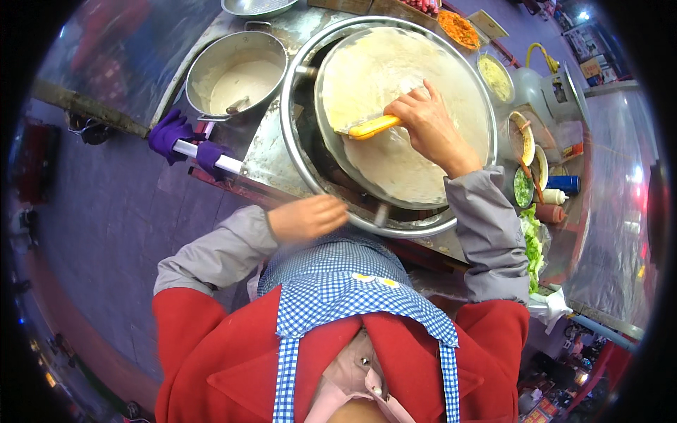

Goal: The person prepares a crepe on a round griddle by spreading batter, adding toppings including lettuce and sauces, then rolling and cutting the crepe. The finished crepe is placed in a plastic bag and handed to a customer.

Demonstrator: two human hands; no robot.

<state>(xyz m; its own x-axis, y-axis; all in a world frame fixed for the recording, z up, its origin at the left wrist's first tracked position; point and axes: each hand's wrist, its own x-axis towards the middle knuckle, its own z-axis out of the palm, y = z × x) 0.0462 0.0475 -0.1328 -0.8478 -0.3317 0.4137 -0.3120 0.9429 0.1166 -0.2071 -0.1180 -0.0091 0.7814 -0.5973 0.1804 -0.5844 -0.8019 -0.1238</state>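
My right hand (431,124) grips the yellow handle of a spreading tool (375,127) over the left half of a round griddle (470,100). A thin layer of pale batter (386,63) covers much of the griddle's surface. The tool's working edge is mostly hidden at the handle's left end. My left hand (308,218) is blurred, near the front left of the metal ring (290,132) around the griddle. It holds nothing that I can see; its fingers lie close together, and whether they are closed is unclear.
On the left, a deep metal pot (198,79) holds batter and a utensil. Shredded carrot (458,29), pale shreds (494,78), chopped greens (522,187), sauce bowls and squeeze bottles (551,196) line the right side. Lettuce (532,246) lies near my right sleeve. Purple cloth (172,136) wraps a bar at left.
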